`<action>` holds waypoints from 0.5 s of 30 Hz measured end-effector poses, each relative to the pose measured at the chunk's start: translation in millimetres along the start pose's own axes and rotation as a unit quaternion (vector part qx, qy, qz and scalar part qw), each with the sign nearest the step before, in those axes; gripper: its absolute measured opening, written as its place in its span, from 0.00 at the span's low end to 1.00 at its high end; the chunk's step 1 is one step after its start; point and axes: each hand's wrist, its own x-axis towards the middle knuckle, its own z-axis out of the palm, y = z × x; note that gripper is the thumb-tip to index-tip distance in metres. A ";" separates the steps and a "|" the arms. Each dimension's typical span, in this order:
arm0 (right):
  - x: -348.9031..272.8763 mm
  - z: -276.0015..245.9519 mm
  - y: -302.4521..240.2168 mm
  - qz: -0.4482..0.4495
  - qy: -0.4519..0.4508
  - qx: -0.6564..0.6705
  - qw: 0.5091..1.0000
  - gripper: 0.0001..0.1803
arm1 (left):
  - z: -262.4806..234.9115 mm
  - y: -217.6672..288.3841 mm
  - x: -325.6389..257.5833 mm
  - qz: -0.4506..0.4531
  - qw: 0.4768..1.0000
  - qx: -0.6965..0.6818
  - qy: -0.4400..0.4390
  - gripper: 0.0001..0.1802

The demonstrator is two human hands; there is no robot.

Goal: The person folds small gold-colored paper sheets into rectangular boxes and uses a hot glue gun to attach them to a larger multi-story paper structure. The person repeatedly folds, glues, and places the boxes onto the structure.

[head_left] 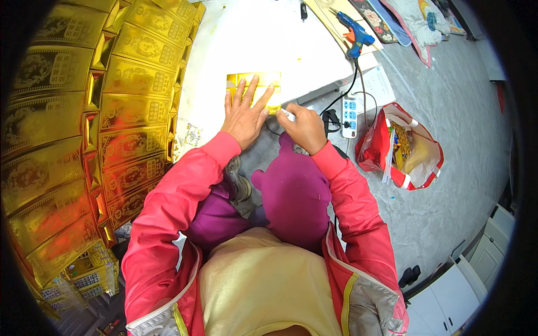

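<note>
Gold foil paper point(255, 84) lies flat on the white table point(235, 39), near its front edge, and we see the left hand point(245, 112) pressed on it with fingers point(250, 89) spread open and flat, holding nothing. Just beside it, the right hand point(305, 127) has its fingers curled closed around a small white tool point(287, 114), whose tip touches the lower right corner of the sheet. What kind of tool it is we cannot tell.

Left of the table we see a large stack of gold boxes point(84, 134) with embossed patterns, rising in stepped rows and reaching close to the table's side. At the far edge of the table rests a blue glue gun point(354, 33), its black cord point(347, 89) running down to a white power strip point(349, 116) on the grey floor point(448, 185). Near the strip, on the floor, sits an open red bag point(392, 151) with gold and coloured items inside. We see red sleeves point(168, 213) on both arms and purple trousers point(291, 196) below the hands.
</note>
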 end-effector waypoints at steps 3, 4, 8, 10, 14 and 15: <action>-2.6 -2.2 3.3 -0.004 -0.019 0.032 0.999 0.17 | -0.5 0.3 0.0 -0.001 1.000 -0.003 -0.001 0.29; -2.8 -2.3 4.1 -0.008 -0.018 0.036 0.999 0.17 | -0.5 0.4 0.0 0.001 1.000 -0.005 0.002 0.29; -3.3 -1.7 6.1 -0.018 -0.020 0.054 0.998 0.15 | -0.3 0.6 0.3 -0.002 1.000 -0.013 0.003 0.29; -3.0 -1.6 6.4 -0.016 -0.022 0.062 0.998 0.14 | -0.6 0.3 1.1 -0.006 1.000 -0.009 -0.003 0.30; -3.5 -1.8 6.3 -0.013 -0.025 0.066 0.997 0.14 | -2.0 0.7 1.1 -0.006 1.000 -0.016 0.005 0.31; -3.5 -1.7 6.5 -0.014 -0.025 0.065 0.997 0.14 | -2.5 0.6 1.4 -0.006 1.000 -0.017 0.007 0.31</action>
